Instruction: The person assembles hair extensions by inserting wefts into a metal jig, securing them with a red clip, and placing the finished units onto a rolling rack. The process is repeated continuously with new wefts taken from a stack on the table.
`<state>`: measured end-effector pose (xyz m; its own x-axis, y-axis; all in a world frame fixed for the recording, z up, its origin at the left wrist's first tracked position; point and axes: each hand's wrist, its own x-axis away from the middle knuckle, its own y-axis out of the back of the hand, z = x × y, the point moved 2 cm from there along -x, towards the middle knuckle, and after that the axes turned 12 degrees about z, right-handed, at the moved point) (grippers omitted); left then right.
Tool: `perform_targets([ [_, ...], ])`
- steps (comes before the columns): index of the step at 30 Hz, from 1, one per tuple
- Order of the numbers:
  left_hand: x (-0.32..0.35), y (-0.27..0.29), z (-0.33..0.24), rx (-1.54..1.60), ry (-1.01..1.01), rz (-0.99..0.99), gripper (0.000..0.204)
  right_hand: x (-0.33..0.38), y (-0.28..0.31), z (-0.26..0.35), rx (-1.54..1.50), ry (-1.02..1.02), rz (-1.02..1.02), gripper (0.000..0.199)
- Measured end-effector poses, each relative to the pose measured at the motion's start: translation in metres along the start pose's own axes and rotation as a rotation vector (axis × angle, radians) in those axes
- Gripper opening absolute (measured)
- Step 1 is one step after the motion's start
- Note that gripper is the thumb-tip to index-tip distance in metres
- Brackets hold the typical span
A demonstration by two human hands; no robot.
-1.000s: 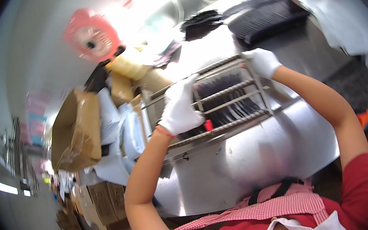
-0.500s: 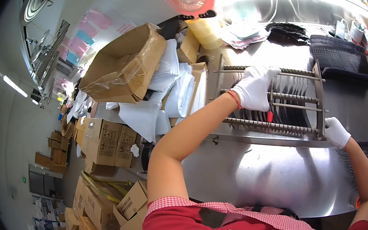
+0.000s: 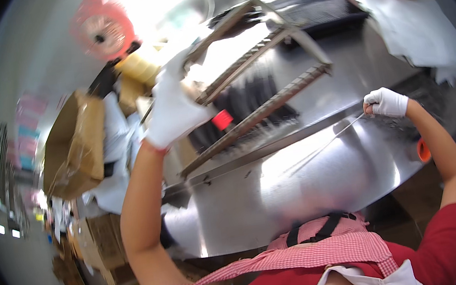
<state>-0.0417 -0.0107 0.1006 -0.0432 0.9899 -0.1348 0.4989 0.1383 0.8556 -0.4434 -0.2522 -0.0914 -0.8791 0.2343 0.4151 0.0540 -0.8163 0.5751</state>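
Above the steel table [image 3: 324, 182], left hand [image 3: 173, 112] grip clasps the tilted metal rack [image 3: 258, 90]; right hand [image 3: 385, 102] pinches a thin rod [image 3: 330, 142].

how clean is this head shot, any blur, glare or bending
Head view: motion blur smears the metal rack and the gloved left hand; the gloved right hand and the thin rod it holds are sharper. Glare blows out the top centre, and the steel table shows bright reflections. Fisheye bends the table edge, with a black rim in the corners.

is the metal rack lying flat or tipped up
Tipped up: the left hand lifts one end of the metal rack off the steel table.
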Motion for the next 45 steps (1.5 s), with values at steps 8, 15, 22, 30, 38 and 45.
perform_targets([
  [8, -0.012, -0.052, -0.042, 0.039, -0.044, -0.162, 0.095, 0.141, 0.060, -0.098, 0.745, -0.528, -0.818, 0.030],
  [15, -0.046, -0.107, -0.117, 0.263, -0.078, -0.360, 0.105, 0.105, -0.003, 0.195, 0.793, 0.530, -1.024, 0.055],
  [22, -0.043, -0.124, -0.173, 0.632, 0.049, -0.191, 0.091, 0.108, 0.017, 0.213, 0.953, 0.615, -0.972, 0.012],
  [30, -0.042, -0.140, -0.161, 1.036, 0.048, 0.044, 0.098, 0.209, 0.218, 0.141, 0.867, -0.738, -0.714, 0.049],
  [38, 0.003, -0.112, -0.101, 1.103, -0.342, 0.453, 0.129, 0.149, 0.113, 0.271, 0.736, 0.659, -0.515, 0.104],
  [45, 0.043, -0.020, -0.048, 0.804, -0.480, 0.105, 0.105, 0.129, 0.092, 0.394, 0.801, 0.573, -0.630, 0.055],
])
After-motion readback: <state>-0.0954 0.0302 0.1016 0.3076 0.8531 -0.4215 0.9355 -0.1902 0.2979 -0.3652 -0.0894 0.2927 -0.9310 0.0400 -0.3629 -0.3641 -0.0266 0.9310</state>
